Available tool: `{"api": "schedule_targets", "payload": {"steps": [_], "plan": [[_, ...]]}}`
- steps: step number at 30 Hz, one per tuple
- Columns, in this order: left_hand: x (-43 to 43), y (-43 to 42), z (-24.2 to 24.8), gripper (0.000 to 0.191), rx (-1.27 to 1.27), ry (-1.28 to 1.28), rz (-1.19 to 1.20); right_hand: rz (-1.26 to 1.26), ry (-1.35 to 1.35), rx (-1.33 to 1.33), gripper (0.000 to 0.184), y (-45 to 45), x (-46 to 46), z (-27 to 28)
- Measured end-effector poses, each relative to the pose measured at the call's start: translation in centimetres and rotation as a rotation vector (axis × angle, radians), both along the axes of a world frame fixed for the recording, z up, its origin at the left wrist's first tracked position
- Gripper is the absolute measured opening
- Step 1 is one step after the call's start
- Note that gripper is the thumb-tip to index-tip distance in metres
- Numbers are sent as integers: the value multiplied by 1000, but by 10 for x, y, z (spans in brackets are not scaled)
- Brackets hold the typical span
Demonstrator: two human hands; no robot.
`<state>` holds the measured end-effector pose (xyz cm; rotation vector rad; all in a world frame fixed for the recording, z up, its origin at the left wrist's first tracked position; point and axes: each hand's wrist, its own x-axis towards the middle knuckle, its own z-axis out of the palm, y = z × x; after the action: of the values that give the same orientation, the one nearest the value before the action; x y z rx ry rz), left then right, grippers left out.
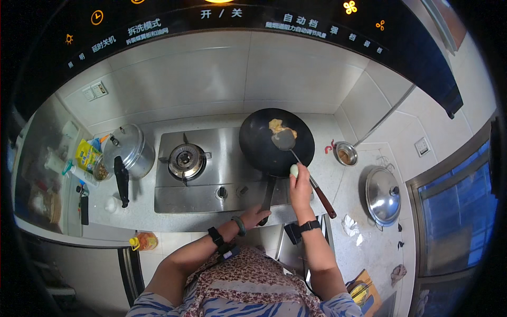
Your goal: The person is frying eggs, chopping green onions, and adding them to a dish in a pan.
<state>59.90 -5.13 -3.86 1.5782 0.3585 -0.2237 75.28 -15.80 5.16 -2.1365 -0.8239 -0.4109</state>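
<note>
A black wok point(257, 142) sits over the right side of the steel gas hob point(225, 158). Yellowish cooked food, which looks like fried egg, point(276, 125) lies in it. The blade of a metal spatula with a wooden handle point(283, 140) touches the food. My right hand point(301, 191) grips the spatula's shaft and also holds a small pale green oval thing, perhaps an egg, point(294, 170) at the fingers. My left hand point(255, 218) is at the end of the wok's dark handle point(268, 194); its palm side is hidden, and the thumb lies across the handle.
Left of the hob stand a pressure cooker point(132, 154), a yellow packet point(86, 153) and a spray bottle point(82, 174). To the right are a small metal bowl point(346, 153), a domed lid point(382, 196) and crumpled tissue point(350, 225). The range hood point(245, 18) hangs above.
</note>
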Motion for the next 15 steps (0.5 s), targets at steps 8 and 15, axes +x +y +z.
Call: {"api": "schedule_targets", "payload": {"steps": [8,15], "plan": [[-2,5,12,46,-27,28,-1,14,213,-56,36,1,2,-9],[54,67,97,31,460,-154,116,145,742,301,37,24,35,14]]}}
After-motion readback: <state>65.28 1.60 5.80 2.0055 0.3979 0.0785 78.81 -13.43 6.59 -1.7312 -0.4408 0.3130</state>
